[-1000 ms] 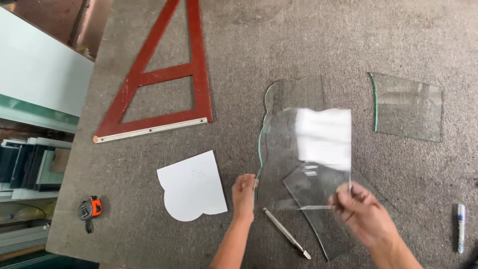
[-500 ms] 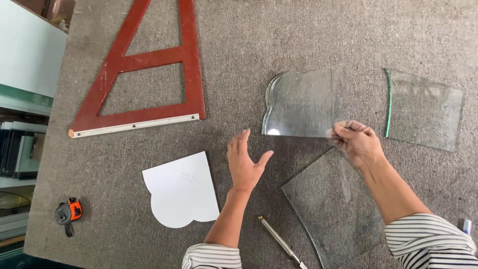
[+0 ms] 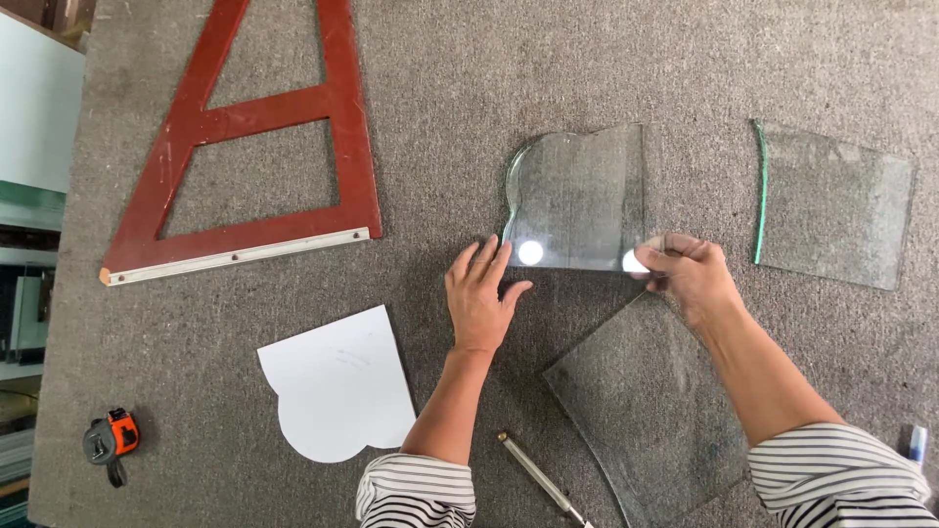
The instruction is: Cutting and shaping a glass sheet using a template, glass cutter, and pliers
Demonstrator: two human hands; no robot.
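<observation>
Shaped glass pane (image 3: 577, 200), scalloped along its left edge, now lies flat on the grey felt table (image 3: 548, 59); a second ago it was held lifted above the table, half a second ago it was coming down further up the table. Right hand (image 3: 690, 274) pinches the pane's lower right corner between thumb and fingers, so the grip is not yet let go. Left hand (image 3: 479, 298) rests open, fingers spread, flat on the felt with fingertips at the pane's lower left edge, grasping nothing. Judgement: the pane has been set down and is being squared or steadied. Offcut glass (image 3: 646, 411) lies just below the right hand, a second clear piece (image 3: 831, 205) well apart to the right. White paper template (image 3: 337, 386), glass cutter (image 3: 538, 477), red wooden square (image 3: 245, 147), tape measure (image 3: 110, 442) lie around. Containers: none in view, nothing held in anything
</observation>
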